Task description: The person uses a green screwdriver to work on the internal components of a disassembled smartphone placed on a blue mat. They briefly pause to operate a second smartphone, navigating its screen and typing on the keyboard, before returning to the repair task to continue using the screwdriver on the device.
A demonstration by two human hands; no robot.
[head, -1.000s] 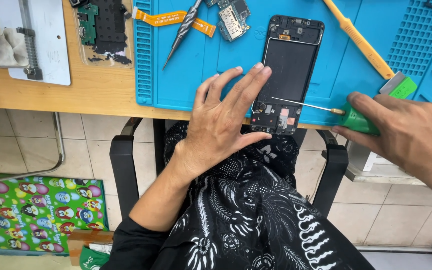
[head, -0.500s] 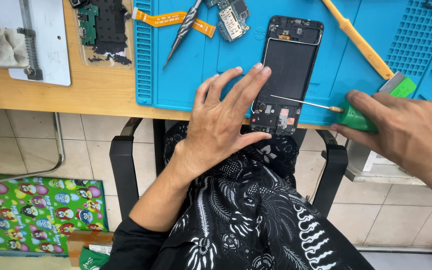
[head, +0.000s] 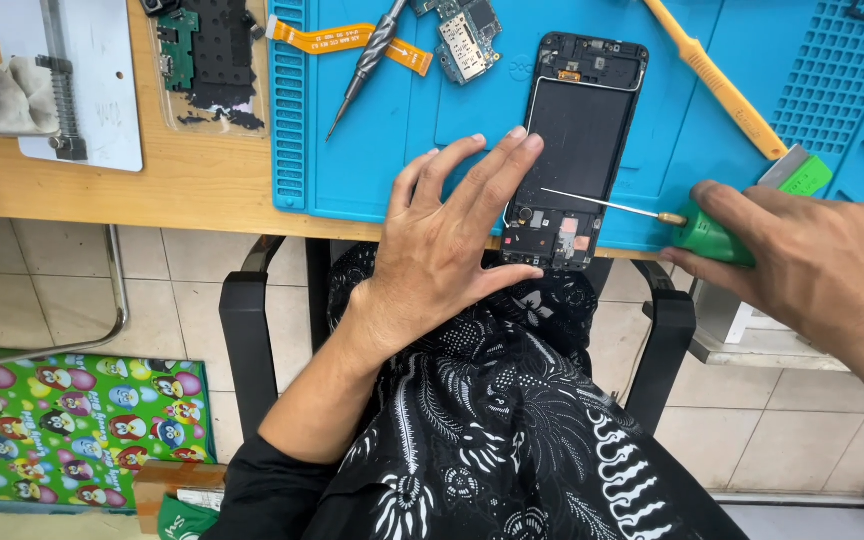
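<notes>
An opened black phone (head: 577,140) lies on a blue work mat (head: 372,150) at the table's front edge, its lower circuit area exposed. My left hand (head: 452,235) rests flat against the phone's left side, fingers spread, thumb below its bottom end. My right hand (head: 812,270) grips a green-handled screwdriver (head: 707,235). Its thin shaft runs left over the phone, and the tip rests near the phone's left edge, by my fingertips.
On the mat lie an orange flex cable (head: 352,40), metal tweezers (head: 367,60), a small circuit board (head: 467,30) and an orange pry tool (head: 717,85). A clear tray with parts (head: 207,60) and a white plate with a cloth (head: 62,90) sit to the left. Black chair armrests (head: 247,340) flank my lap.
</notes>
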